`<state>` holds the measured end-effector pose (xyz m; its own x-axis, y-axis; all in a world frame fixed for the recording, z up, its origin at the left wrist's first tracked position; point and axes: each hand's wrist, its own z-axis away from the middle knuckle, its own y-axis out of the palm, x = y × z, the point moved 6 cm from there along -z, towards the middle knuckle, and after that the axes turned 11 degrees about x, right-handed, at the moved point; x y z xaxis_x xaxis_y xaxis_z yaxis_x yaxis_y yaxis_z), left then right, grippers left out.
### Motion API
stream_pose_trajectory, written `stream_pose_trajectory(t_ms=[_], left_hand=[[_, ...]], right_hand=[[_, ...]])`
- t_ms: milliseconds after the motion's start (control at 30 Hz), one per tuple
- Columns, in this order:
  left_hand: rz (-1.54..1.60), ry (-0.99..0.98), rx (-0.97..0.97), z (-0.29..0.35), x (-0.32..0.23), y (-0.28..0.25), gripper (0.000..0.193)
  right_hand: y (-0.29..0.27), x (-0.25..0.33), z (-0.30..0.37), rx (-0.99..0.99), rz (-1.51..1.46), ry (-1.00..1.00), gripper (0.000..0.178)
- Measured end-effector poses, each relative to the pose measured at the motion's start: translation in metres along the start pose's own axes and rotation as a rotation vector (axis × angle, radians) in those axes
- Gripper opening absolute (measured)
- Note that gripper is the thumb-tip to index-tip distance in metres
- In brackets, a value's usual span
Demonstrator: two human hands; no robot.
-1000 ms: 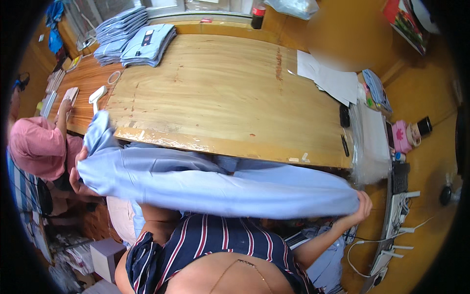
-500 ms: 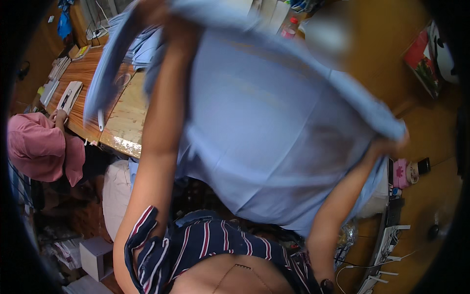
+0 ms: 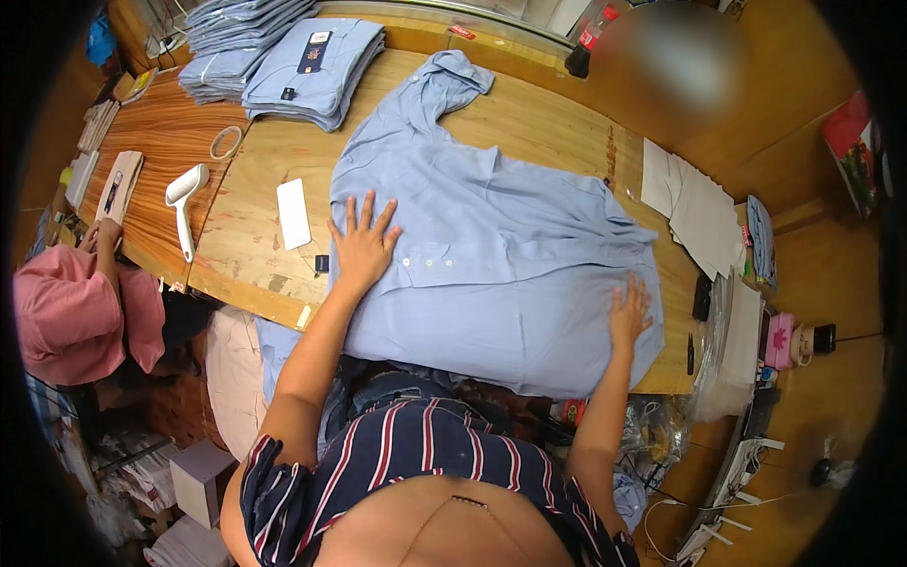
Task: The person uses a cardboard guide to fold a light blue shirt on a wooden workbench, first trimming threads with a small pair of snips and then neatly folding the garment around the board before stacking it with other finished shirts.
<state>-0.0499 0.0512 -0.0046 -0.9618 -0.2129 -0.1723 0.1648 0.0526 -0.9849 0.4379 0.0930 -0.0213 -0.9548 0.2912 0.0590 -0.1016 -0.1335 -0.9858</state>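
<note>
A light blue shirt [image 3: 510,236] lies spread across the wooden table, its buttons showing near my left hand. One sleeve [image 3: 458,80] reaches toward the far side, and the near edge hangs slightly past the table. My left hand [image 3: 365,241] rests flat on the upper part of the shirt with fingers spread. Lower on the garment, toward the right, my right hand [image 3: 629,315] presses down with fingers stretched out. Neither holds anything. Left of the shirt are a white card [image 3: 294,214] and a small black tag [image 3: 322,264].
Folded blue shirts [image 3: 316,71] are stacked at the far left. A lint roller [image 3: 186,203] and a roll of tape [image 3: 226,143] lie nearby. White paper sheets [image 3: 699,213] and a bottle [image 3: 590,42] are at the right and back. A person in pink [image 3: 80,307] sits at the left.
The shirt was held up in the air, blurred, and now lies on the table. Both my hands have come down and let go of the cloth, now lying flat on it.
</note>
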Motion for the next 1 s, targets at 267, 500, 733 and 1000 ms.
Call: stream_pose_trajectory(t_ms=[267, 500, 733, 1000], left_hand=[[0.116, 0.220, -0.051, -0.057, 0.001, 0.002, 0.045], [0.554, 0.154, -0.036, 0.047, 0.000, -0.024, 0.012], [0.548, 0.198, -0.144, 0.078, -0.023, -0.034, 0.011], [0.640, 0.117, -0.038, 0.070, -0.074, -0.012, 0.014]], right_hand=[[0.012, -0.088, 0.019, 0.000, -0.118, 0.444, 0.053], [-0.061, 0.051, 0.006, -0.416, -0.450, -0.329, 0.019], [-0.029, 0.286, 0.110, 0.449, -0.592, -1.229, 0.013], [-0.038, -0.033, -0.059, -0.321, -0.348, 0.007, 0.027]])
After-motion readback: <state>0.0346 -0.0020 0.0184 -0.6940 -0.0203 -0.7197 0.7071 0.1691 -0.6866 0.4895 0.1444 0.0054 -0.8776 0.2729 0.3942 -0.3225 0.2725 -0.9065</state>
